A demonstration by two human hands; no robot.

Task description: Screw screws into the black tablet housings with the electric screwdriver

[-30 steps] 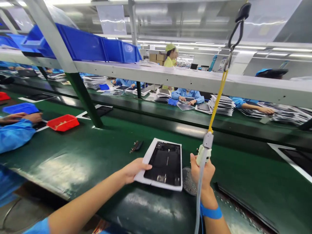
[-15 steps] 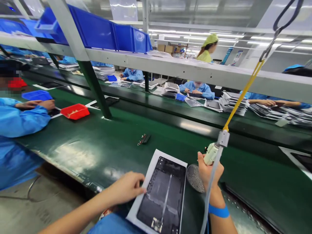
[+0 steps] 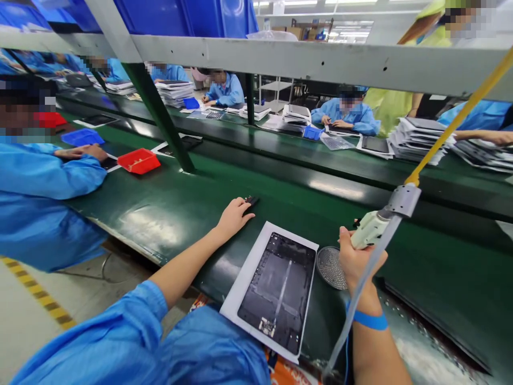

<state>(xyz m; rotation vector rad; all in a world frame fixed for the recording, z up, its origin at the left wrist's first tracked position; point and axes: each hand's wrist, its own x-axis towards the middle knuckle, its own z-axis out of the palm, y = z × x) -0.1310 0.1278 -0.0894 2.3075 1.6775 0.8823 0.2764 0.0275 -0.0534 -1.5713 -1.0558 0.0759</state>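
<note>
My left hand (image 3: 235,216) reaches out over the green bench, its fingertips on small black parts (image 3: 251,201) and its thumb held apart. What lies under the fingertips is partly hidden. My right hand (image 3: 360,262) is wrapped round a pale green power screwdriver (image 3: 369,230), which hangs from a yellow cord (image 3: 452,131) and has a grey cable. Between my arms a black tablet housing (image 3: 280,289) lies inner side up on a white sheet (image 3: 234,307). A small board shows at its near end. Beside my right hand sits a round tray of tiny screws (image 3: 332,267).
A green post (image 3: 158,115) and a white shelf beam (image 3: 280,59) with blue bins (image 3: 200,18) cross ahead. A red tray (image 3: 139,161) stands near a co-worker in blue (image 3: 60,171) at the left. Across the bench, co-workers sit by stacked tablets (image 3: 414,139).
My left hand has left the edge of the white sheet and moved forward to the small black parts. My right hand still holds the screwdriver, now more tilted. The view has shifted.
</note>
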